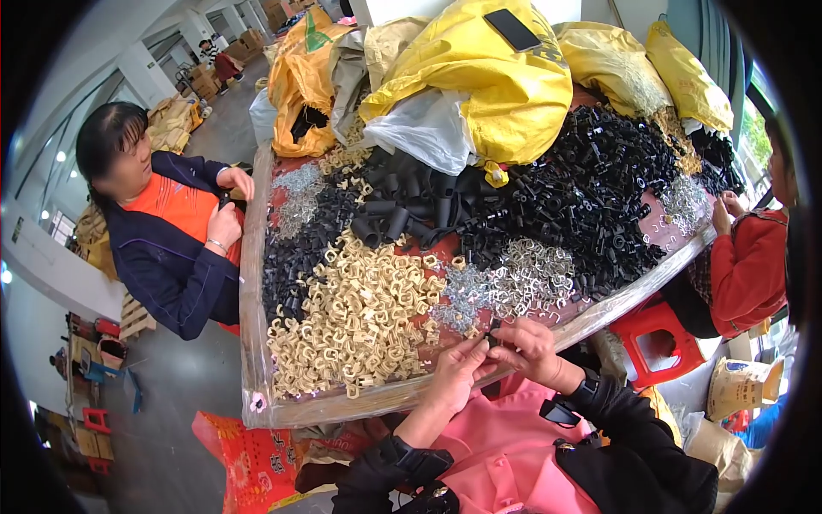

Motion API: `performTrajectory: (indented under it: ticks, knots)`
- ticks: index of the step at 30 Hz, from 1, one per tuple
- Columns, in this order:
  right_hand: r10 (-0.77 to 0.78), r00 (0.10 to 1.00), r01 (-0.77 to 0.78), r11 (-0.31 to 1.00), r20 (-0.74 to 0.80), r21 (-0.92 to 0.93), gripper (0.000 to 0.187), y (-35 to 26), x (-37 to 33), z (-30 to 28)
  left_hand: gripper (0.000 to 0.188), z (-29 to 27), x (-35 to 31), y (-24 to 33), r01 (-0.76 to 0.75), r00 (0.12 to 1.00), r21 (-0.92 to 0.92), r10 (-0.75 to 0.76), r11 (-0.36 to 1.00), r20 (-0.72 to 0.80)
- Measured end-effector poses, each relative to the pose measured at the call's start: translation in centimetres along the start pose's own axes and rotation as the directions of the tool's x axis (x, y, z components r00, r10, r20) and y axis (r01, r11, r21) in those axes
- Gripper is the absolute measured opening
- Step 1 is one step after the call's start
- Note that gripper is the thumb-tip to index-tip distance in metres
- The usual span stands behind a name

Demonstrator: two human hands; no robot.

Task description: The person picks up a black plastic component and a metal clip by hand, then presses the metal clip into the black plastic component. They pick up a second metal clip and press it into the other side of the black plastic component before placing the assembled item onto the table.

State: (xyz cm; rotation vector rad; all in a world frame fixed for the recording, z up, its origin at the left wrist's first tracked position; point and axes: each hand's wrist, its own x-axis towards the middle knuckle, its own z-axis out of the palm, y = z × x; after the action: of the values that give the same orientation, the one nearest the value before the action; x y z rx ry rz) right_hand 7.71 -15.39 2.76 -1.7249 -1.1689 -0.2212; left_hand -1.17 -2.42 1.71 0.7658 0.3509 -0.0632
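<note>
Close together over the table's near edge, my left hand and my right hand pinch a small black part between their fingertips. Its exact kind is too small to make out. Just beyond my fingers lie a heap of silvery U-shaped clips and a patch of small shiny metal pieces. Left of my hands spreads a large pile of cream-coloured ring-like clips. Black plastic parts are heaped farther back, with thicker black tubes in the middle.
A raised, plastic-wrapped rim edges the table. Yellow sacks stand at the back, one with a phone on it. One person stands at the left; another works at the right near a red stool.
</note>
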Motion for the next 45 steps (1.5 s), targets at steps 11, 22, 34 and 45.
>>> performTrajectory:
  ticks: [11, 22, 34, 45]
  knots:
    - [-0.239, 0.952, 0.26, 0.961, 0.19, -0.095, 0.022, 2.4, 5.4, 0.2, 0.026, -3.6, 0.3, 3.0, -0.12, 0.992, 0.202, 0.108, 0.972, 0.073]
    - [0.228, 0.915, 0.118, 0.637, 0.332, -0.762, 0.033, 15.2, 16.8, 7.2, 0.029, -6.8, -0.8, 5.0, -0.15, 0.984, 0.241, 0.169, 0.959, -0.061]
    - [0.349, 0.922, -0.133, 0.693, 0.168, -0.708, 0.031, 12.8, 16.7, 5.7, 0.03, -7.9, -1.1, 4.4, -0.195, 0.977, 0.237, 0.21, 0.952, -0.041]
    - [0.131, 0.932, 0.064, 0.857, 0.337, -0.511, 0.021, 10.6, 12.3, -0.9, 0.03, -6.1, -2.4, 3.3, -0.258, 0.96, 0.168, 0.272, 0.951, -0.066]
